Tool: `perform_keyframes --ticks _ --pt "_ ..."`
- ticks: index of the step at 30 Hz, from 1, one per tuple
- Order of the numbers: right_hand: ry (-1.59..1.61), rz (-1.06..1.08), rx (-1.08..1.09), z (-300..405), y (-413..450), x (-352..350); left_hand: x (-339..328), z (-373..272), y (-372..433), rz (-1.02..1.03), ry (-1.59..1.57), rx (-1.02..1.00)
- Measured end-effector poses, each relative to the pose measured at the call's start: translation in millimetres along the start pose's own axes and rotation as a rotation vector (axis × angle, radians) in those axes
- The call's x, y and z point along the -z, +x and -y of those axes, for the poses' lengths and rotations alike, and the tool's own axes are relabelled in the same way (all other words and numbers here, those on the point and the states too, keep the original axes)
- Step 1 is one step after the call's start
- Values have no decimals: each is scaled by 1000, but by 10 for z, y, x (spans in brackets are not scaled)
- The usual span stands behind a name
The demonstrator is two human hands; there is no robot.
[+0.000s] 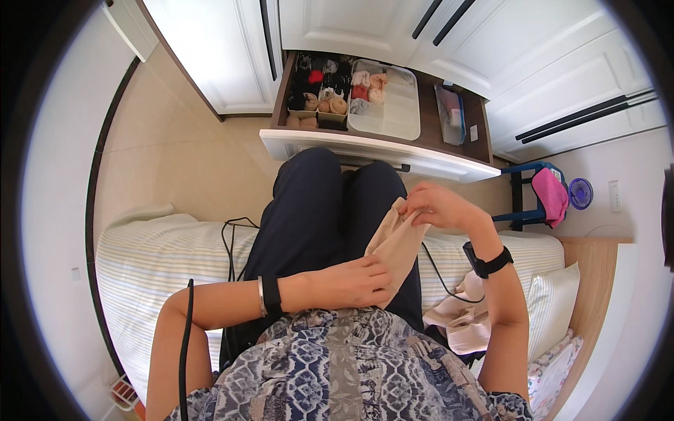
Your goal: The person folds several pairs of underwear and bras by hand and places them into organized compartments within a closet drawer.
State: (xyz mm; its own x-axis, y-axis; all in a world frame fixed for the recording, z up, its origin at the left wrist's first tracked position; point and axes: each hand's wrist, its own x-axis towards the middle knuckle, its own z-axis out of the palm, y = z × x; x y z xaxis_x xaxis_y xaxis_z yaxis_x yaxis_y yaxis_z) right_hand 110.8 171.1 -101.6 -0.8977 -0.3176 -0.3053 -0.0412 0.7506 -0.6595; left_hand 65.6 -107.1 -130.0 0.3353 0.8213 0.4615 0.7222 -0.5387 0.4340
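Note:
A beige cloth garment (394, 251) lies stretched at a slant across my right thigh. Its far end is pinched between the thumb and fingers of my right hand (434, 204). My left hand (358, 281) rests flat on the near end, close to my belly, and its fingers are spread over the fabric. Beyond my knees a drawer (432, 123) is pulled out. Rolled garments in several colours (363, 89) sit in the left part of a clear plastic bin (397, 116) there. Dark and beige rolled items (331, 102) fill the smaller organizer boxes to its left.
More beige clothing (463, 321) lies on the striped bed (174, 252) at my right, by a pillow (553, 294). A black cable (442, 279) crosses the bed. A blue stool (526, 194) holds a pink cloth (550, 197), beside a small purple fan (581, 193). A zip bag (452, 116) lies in the drawer.

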Motion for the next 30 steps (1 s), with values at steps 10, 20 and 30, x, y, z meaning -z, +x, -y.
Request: perform_keyframes --ticks 10,20,30 --pt "-152 168 -128 -150 279 24 -9 33 -94 33 -64 79" --pt "184 -348 -417 -323 87 -460 -110 122 -152 50 -170 142" --pt "285 -605 -524 -324 3 -857 -68 131 -102 95 -219 136"
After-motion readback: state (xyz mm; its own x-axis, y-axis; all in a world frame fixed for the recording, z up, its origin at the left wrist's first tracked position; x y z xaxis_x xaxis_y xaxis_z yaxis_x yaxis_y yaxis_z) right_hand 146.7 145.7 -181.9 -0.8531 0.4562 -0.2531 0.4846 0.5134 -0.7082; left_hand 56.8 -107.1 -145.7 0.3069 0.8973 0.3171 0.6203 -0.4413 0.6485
